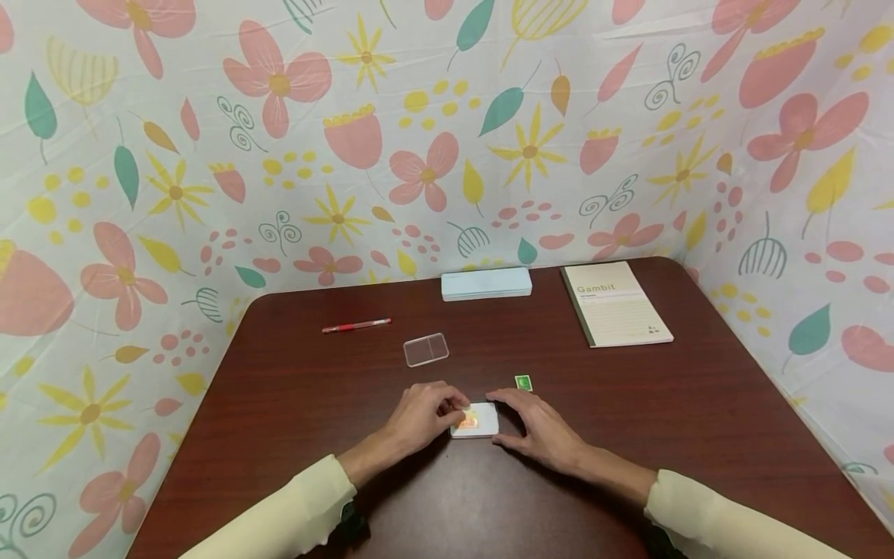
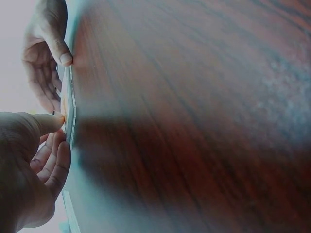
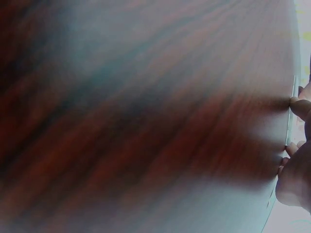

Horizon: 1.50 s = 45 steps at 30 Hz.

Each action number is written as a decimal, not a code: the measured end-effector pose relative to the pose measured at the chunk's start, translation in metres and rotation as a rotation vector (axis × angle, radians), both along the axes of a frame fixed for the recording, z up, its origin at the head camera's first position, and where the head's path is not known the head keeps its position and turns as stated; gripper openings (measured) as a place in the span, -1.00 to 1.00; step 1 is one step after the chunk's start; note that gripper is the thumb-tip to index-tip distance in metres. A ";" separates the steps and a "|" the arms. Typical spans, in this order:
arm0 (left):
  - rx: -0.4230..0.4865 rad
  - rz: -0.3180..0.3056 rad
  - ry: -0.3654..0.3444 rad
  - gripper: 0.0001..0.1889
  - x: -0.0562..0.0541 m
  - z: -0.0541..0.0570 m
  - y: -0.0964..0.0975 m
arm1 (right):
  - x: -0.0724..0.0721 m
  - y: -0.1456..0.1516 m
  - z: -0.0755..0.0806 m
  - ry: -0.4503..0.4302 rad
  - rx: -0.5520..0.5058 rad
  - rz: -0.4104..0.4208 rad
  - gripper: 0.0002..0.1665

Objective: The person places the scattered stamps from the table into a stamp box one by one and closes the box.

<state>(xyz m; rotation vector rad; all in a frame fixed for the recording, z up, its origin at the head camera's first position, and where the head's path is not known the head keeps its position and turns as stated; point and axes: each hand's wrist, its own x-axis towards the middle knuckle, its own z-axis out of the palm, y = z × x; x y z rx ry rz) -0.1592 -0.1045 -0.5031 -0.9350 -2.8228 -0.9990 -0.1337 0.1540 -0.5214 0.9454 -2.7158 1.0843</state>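
Note:
A small flat white case (image 1: 489, 420) with a clear edge lies near the table's middle, between both hands. On its left half is a small orange-and-yellow stamp (image 1: 469, 420). My left hand (image 1: 422, 415) pinches at this stamp, its thumb on the left side and the index finger by the top edge. In the left wrist view that thumb (image 2: 52, 121) meets the case's upper face. My right hand (image 1: 548, 431) grips the case's right end, thumb at the near corner and index finger at the far one. A green stamp (image 1: 524, 383) lies just beyond the right hand.
Farther back lie a clear plastic lid (image 1: 426, 350) and a red pen (image 1: 356, 325). A light blue box (image 1: 486, 284) stands at the table's back edge, with a cream notebook (image 1: 618, 304) to its right. Flower-patterned cloth (image 1: 426, 171) hangs behind the brown table (image 1: 279, 411).

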 end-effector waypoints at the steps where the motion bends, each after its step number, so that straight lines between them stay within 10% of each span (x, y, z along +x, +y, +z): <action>1: 0.001 0.000 -0.002 -0.91 0.000 0.000 0.000 | 0.000 0.000 0.000 0.000 -0.002 0.001 -0.23; 16: -0.001 -0.005 0.041 -0.86 -0.003 0.013 -0.008 | -0.001 0.000 0.003 -0.021 0.025 0.008 -0.21; 32: -0.161 -0.067 0.009 0.06 -0.001 0.016 -0.023 | -0.003 0.009 0.015 0.064 0.037 0.000 -0.13; 45: -0.212 -0.113 -0.069 0.10 0.008 0.009 -0.027 | -0.022 0.023 0.027 0.005 0.031 -0.061 -0.01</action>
